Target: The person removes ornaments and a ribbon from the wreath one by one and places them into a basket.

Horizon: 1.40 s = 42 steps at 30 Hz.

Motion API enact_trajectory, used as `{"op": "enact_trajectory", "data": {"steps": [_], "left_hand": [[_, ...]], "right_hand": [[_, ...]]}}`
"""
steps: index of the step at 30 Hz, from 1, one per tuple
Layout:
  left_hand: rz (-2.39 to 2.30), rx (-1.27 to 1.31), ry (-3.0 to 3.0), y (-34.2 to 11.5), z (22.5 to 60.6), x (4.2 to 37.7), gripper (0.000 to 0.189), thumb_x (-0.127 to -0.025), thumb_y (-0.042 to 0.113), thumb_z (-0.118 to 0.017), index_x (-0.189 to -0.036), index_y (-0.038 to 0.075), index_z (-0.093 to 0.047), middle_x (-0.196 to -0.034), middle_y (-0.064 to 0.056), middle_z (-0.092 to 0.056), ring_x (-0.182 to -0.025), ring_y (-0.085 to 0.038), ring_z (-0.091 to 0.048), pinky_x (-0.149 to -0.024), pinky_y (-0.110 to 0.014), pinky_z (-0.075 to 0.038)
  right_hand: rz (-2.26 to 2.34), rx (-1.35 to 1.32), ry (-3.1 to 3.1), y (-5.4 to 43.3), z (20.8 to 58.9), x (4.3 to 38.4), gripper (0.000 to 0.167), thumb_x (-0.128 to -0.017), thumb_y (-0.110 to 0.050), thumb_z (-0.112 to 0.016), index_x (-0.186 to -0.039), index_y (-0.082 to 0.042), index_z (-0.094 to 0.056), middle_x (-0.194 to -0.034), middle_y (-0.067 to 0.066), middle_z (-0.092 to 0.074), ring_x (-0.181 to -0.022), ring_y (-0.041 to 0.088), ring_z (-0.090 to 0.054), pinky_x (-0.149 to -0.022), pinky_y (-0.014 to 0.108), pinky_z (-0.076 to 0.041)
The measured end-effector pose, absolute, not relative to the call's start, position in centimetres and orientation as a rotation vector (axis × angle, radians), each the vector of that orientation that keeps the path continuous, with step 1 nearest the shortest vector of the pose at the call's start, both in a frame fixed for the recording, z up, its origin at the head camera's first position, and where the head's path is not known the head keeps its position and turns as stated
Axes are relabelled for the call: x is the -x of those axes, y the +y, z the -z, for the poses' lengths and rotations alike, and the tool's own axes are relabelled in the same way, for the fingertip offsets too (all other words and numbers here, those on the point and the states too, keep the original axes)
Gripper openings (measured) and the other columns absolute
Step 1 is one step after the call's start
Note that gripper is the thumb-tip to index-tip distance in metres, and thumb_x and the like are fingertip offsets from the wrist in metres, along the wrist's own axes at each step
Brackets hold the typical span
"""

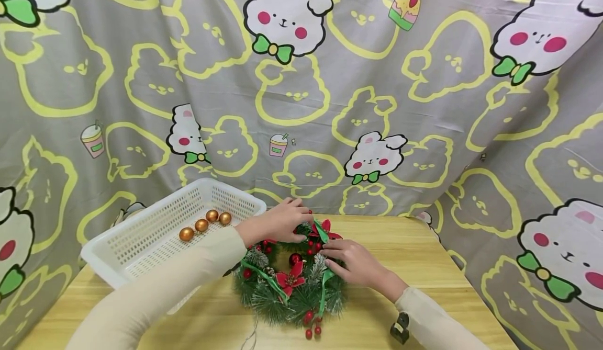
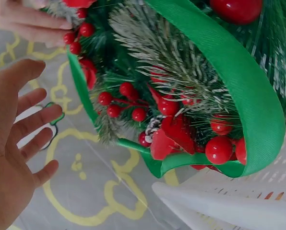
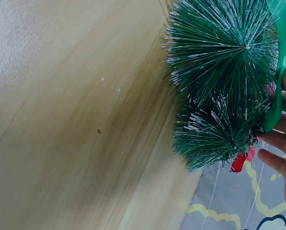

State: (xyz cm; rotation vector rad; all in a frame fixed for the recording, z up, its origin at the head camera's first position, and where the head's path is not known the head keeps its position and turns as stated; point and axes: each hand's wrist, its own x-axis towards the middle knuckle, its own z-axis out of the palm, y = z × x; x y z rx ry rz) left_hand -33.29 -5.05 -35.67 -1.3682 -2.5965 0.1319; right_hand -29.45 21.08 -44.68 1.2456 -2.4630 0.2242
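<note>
A green pine wreath (image 1: 301,300) with frosted sprigs, red berries, red poinsettia flowers and a looped green ribbon (image 2: 258,110) lies on the table. My left hand (image 1: 287,220) reaches over its far left side. In the left wrist view that hand (image 2: 18,129) has its fingers spread beside the wreath, with nothing in them. On the wreath's right side, my right hand (image 1: 355,266) reaches in with its fingers extended. The right wrist view shows its fingers (image 3: 277,142) touching the ribbon (image 3: 273,115) at the wreath's edge; part of that hand is out of frame.
A white plastic basket (image 1: 141,214) stands on the left, holding several gold balls (image 1: 201,225). It reaches close to the wreath, below my left forearm. The wooden table (image 1: 391,245) ends at a patterned curtain (image 1: 301,93). A small black object (image 1: 400,329) sits by my right sleeve.
</note>
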Motion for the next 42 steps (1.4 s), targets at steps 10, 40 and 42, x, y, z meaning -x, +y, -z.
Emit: {"op": "enact_trajectory", "data": {"steps": [10,40,42], "left_hand": [[-0.35,1.436,-2.709,-4.4,37.6,33.9,0.036,-0.085,0.049,-0.08,-0.115,0.029,-0.074,-0.123,0.007,-0.067,-0.119,-0.019,-0.052,-0.103,-0.046,-0.044],[-0.504,1.443,-2.801,-3.3,40.9,34.2,0.019,-0.082,0.049,-0.083,-0.09,0.032,-0.078,-0.095,0.018,-0.074,-0.115,-0.015,-0.053,-0.11,-0.048,-0.038],[-0.524,1.442,-2.792,-3.3,41.0,34.2,0.018,-0.083,0.049,-0.082,-0.09,0.033,-0.079,-0.092,0.02,-0.073,-0.108,-0.013,-0.051,-0.108,-0.047,-0.038]], "right_hand": [[-0.227,-1.245,-2.456,21.1,44.8,29.5,0.03,-0.101,-0.03,-0.062,-0.124,-0.014,-0.074,-0.127,0.007,-0.072,-0.119,0.023,-0.067,-0.099,0.045,-0.054],[-0.212,-1.229,-2.469,21.2,44.9,29.7,0.031,-0.101,-0.031,-0.063,-0.125,-0.016,-0.074,-0.128,0.005,-0.071,-0.121,0.023,-0.067,-0.101,0.045,-0.053],[-0.214,-1.228,-2.47,21.2,44.9,29.7,0.031,-0.101,-0.031,-0.063,-0.125,-0.016,-0.074,-0.128,0.006,-0.071,-0.121,0.023,-0.066,-0.101,0.045,-0.053]]}}
